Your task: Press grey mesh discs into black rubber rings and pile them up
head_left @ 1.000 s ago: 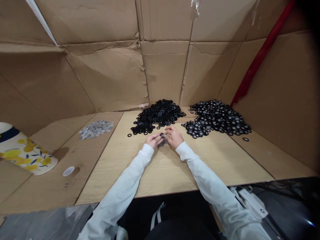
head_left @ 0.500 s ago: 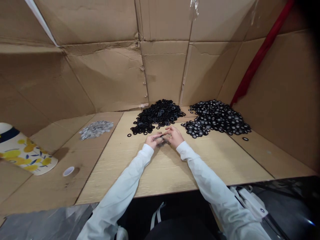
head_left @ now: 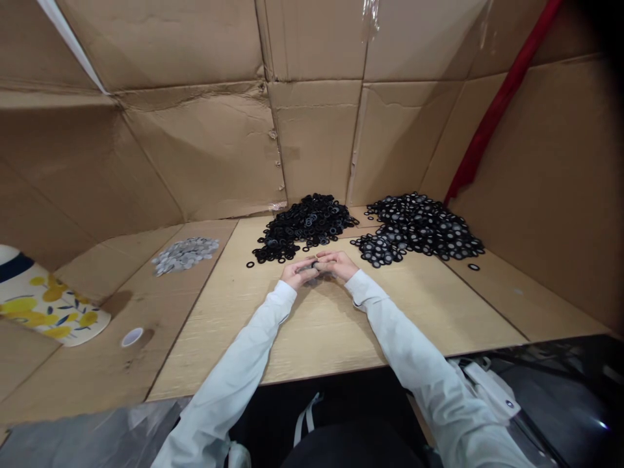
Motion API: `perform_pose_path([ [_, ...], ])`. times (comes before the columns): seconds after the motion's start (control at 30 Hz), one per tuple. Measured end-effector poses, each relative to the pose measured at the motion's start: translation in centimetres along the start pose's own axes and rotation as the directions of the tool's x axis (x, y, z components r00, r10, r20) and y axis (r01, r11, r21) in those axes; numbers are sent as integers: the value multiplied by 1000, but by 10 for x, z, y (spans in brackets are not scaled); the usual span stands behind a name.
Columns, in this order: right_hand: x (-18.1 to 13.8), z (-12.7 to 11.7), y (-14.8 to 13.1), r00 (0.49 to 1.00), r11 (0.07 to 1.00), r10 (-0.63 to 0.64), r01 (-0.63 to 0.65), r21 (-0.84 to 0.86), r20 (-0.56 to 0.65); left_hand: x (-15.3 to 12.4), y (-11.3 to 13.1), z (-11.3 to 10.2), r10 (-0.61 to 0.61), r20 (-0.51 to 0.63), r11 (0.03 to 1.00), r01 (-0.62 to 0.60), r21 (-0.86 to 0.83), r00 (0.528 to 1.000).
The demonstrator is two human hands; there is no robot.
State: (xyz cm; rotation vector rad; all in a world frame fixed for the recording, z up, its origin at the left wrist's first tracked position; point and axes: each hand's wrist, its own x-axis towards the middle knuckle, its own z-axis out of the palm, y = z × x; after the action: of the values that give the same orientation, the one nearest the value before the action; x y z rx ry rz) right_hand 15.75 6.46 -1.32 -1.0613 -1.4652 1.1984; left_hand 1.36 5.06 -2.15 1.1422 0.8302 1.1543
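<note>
Two hands (head_left: 298, 273) pressed together, pinching dark ring (head_left: 314, 265); black heap (head_left: 305, 227), black-grey heap (head_left: 419, 227), grey heap (head_left: 185, 255).

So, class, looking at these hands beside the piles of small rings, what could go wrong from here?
The plain black rings lie very close to the black rings with grey centres, so the two could get mixed. The small dark piece between the left hand and right hand might slip. Strays like the lone ring could be lost.
</note>
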Motion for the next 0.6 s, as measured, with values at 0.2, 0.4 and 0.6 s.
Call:
perform_pose_path([
  [0.2,0,0,-1,999,998,18,-15,53,-46,-1,3,0,-67,-63,993,60,-106,996],
  [0.4,-4,2,-4,998,966,68,-69,249,12,-5,11,6,-107,-130,979,81,-189,986],
  [0.6,-8,7,-7,994,898,74,-103,428,84,-5,9,7,-67,-96,989,53,-138,993],
])
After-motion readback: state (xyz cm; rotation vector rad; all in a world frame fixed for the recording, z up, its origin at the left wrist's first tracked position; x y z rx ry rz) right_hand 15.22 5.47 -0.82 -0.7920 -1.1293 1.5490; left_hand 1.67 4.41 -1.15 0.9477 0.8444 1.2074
